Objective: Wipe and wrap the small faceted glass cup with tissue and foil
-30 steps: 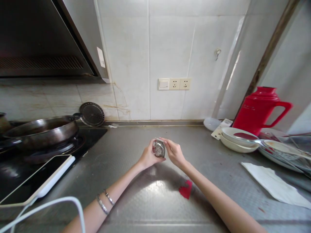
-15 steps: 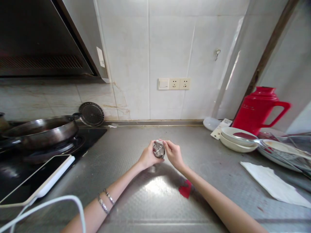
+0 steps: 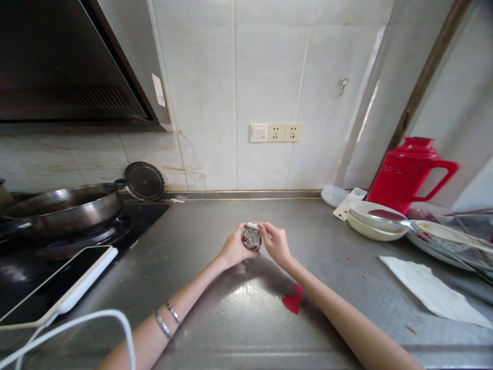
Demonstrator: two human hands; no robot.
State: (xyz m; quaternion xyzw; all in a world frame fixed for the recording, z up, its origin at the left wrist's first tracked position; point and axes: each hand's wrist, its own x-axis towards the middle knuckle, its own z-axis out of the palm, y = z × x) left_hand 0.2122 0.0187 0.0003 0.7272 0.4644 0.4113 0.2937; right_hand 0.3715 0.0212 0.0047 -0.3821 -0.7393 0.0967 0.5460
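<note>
A small round clear container [image 3: 251, 238] with a shiny, faceted look is held above the steel counter [image 3: 200, 231]. My left hand [image 3: 234, 248] wraps round its left side and underside. On the right, my right hand [image 3: 276, 243] has thumb and fingertips pinched at the container's upper right rim, where a small white bit shows. Whether the fingertips grip the rim or that white bit is too small to tell. A red scrap [image 3: 293, 299] lies on the counter beside my right forearm.
At left are a pan [image 3: 73, 208] on the stove, a phone [image 3: 54, 285] and a looping white cable [image 3: 96, 313]. To the right stand a red thermos [image 3: 408, 174], stacked bowls [image 3: 375, 228], plates [image 3: 442, 241] and a white paper sheet [image 3: 433, 290].
The view has shifted very slightly. Both hands keep nearly the same place and grip on the container.
</note>
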